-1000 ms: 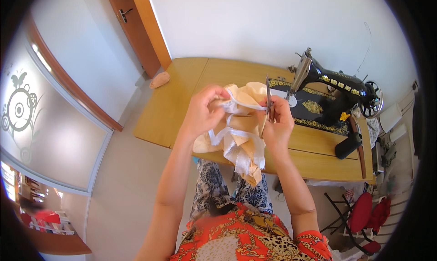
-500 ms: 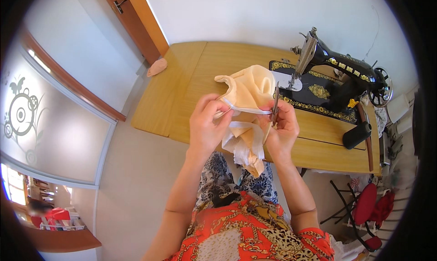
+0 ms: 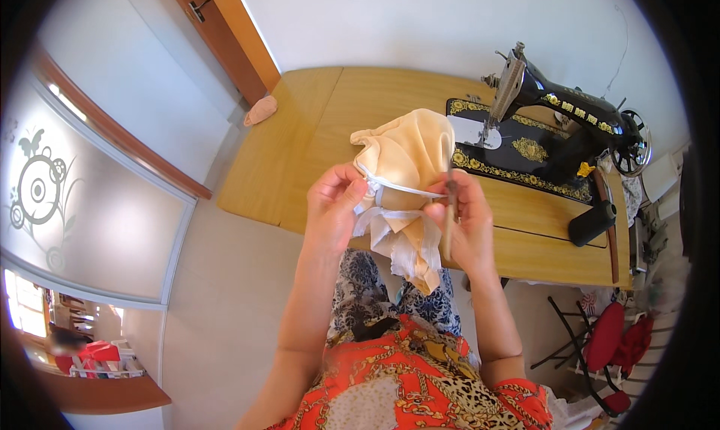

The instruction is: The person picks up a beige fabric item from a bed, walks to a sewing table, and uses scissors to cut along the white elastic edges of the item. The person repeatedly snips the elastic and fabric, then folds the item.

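Observation:
A cream fabric piece with gathered cups (image 3: 401, 148) is held up in front of me over the table's near edge. White narrow trim (image 3: 405, 187) runs taut between my two hands. My left hand (image 3: 335, 201) is closed, pinching the fabric's left edge. My right hand (image 3: 466, 212) pinches the trim's right end and also holds slim scissors (image 3: 450, 227), dark at the top and blurred. Their blades point away from me. Below the hands hangs a loose tail of white and cream cloth (image 3: 409, 250).
A black sewing machine (image 3: 577, 103) with gold decoration stands right on the wooden table (image 3: 300, 160). Near it are a black thread cone (image 3: 591, 224) and a wooden strip (image 3: 606, 242). A pinkish cloth bundle (image 3: 261, 110) lies at the far left corner. A red folding chair (image 3: 604, 336) stands lower right.
My left hand has shifted slightly left and down, and the trim now stretches in a slanting line. The scissors have tilted in my right hand. The fabric's cups have opened out.

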`<action>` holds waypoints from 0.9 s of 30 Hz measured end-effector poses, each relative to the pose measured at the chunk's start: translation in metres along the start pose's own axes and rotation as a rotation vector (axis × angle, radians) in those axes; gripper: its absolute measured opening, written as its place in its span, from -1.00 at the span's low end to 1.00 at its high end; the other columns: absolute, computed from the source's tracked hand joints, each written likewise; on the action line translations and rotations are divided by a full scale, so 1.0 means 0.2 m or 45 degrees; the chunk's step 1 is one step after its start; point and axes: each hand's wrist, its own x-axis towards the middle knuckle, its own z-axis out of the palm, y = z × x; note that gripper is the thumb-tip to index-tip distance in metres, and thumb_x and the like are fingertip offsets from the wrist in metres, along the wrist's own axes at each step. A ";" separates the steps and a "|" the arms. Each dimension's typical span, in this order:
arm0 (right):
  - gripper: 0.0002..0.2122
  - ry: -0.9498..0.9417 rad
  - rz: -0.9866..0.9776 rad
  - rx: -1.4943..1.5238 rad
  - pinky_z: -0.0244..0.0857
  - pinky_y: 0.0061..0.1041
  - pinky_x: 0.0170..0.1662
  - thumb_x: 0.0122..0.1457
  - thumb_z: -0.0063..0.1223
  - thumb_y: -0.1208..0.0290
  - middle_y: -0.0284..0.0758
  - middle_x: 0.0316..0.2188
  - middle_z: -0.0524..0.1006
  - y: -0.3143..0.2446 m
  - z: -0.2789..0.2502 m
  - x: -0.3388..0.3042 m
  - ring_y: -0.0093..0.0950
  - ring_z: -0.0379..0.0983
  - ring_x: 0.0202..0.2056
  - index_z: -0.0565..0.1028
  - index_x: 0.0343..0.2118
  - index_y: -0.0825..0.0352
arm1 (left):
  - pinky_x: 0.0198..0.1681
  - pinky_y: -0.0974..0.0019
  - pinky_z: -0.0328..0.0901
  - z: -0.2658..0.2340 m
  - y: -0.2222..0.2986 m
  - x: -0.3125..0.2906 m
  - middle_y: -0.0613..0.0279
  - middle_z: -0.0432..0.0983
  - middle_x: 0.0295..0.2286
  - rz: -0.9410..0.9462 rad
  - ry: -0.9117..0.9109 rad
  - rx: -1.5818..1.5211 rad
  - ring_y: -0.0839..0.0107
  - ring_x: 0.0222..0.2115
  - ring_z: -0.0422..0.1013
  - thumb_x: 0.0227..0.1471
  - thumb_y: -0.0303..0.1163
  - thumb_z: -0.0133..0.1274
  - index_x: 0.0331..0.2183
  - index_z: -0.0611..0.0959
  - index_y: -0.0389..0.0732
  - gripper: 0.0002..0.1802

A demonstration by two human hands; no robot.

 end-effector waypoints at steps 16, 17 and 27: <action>-0.43 -0.721 0.392 0.075 0.15 -0.65 -0.60 0.15 -0.39 -0.10 -0.47 -0.78 0.28 -0.18 0.03 -0.18 -0.64 0.27 -0.73 0.29 -0.15 0.44 | -0.22 0.50 0.23 0.07 -0.01 -0.02 0.29 0.39 -0.29 0.234 0.031 0.225 0.60 -0.34 0.30 -0.04 -0.56 0.02 -0.43 0.49 -0.29 -0.95; -0.43 -0.725 0.398 0.076 0.15 -0.65 -0.61 0.15 -0.38 -0.10 -0.47 -0.78 0.28 -0.18 0.03 -0.18 -0.64 0.27 -0.73 0.29 -0.15 0.44 | -0.22 0.50 0.23 0.07 -0.01 -0.03 0.29 0.39 -0.29 0.237 0.034 0.230 0.60 -0.34 0.30 -0.04 -0.56 0.02 -0.43 0.50 -0.29 -0.95; -0.45 -0.737 0.452 0.102 0.11 -0.69 -0.62 0.15 -0.35 -0.08 -0.51 -0.79 0.25 -0.17 0.02 -0.18 -0.69 0.24 -0.73 0.30 -0.16 0.44 | -0.22 0.49 0.23 0.09 0.00 -0.03 0.29 0.39 -0.30 0.225 0.046 0.237 0.60 -0.34 0.30 -0.03 -0.56 0.01 -0.43 0.50 -0.29 -0.96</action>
